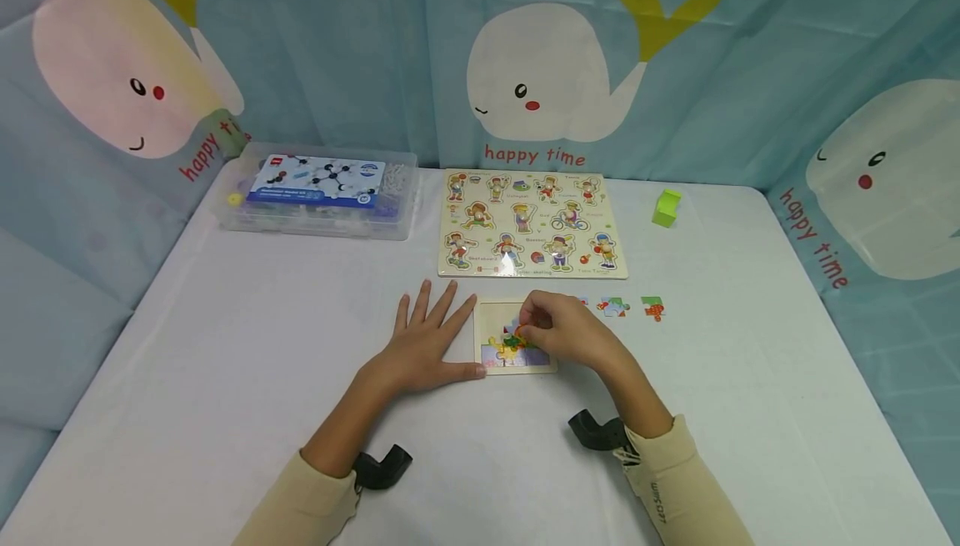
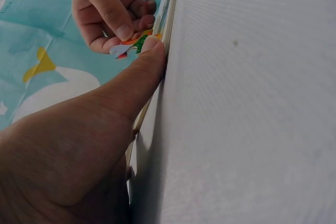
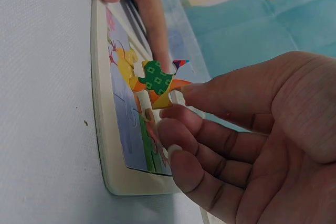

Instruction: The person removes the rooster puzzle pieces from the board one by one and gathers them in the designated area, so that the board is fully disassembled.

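My right hand (image 1: 573,329) pinches a jigsaw piece (image 3: 157,80) between thumb and fingers. That piece has a green patterned patch with orange and yellow parts, and it is held tilted over the small wooden puzzle tray (image 1: 491,310). Along the tray's near side lie fitted pieces in purple and yellow, while bare wood shows at its upper left. My left hand (image 1: 423,354) lies with fingers spread at the tray's left side, its thumb (image 2: 142,69) on the near left corner and its index fingertip by the far left corner.
Loose jigsaw pieces (image 1: 613,307) lie in a row right of the tray, one partly hidden by my right hand. Behind stand a larger picture puzzle board (image 1: 532,225), a clear plastic kit box (image 1: 318,187) and a green block (image 1: 666,207). A whale-print curtain (image 1: 360,54) hangs behind the table.
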{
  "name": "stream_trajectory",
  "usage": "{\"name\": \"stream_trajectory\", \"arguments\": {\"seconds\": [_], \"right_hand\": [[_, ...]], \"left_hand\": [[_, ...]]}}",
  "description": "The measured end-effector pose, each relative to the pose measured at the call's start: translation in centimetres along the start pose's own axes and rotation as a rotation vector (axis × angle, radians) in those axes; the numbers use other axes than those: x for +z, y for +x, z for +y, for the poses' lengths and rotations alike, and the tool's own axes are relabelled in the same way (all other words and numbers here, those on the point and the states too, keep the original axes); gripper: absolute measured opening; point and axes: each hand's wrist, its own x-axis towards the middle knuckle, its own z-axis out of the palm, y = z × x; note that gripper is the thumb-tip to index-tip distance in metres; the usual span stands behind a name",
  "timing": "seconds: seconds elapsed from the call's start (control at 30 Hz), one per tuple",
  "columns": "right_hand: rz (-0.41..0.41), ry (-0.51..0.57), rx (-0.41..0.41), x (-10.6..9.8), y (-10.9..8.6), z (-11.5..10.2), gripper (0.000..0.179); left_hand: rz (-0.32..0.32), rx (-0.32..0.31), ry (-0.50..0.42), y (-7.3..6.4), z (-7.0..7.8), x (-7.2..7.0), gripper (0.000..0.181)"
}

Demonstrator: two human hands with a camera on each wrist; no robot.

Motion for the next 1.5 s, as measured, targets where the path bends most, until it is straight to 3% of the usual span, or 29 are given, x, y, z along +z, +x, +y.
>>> {"name": "stream_trajectory", "arguments": {"seconds": [0.37,1.17,1.5], "right_hand": [[-0.006,0.023,-0.028,0.1,0.1,-0.1,0.012],[0.053,0.026,0.007,-1.2,-1.2,0.6,0.012],[0.078,0.045,0.069,-2.3,-2.5,1.2,0.01]], "left_hand": [[-0.009,-0.003,-0.002,0.0,0.0,-0.2,0.105],[-0.013,-0.01,0.006,-0.2,0.2,-0.2,0.104],[-0.014,-0.018,0.015,-0.1,0.2,-0.1,0.105]]}}
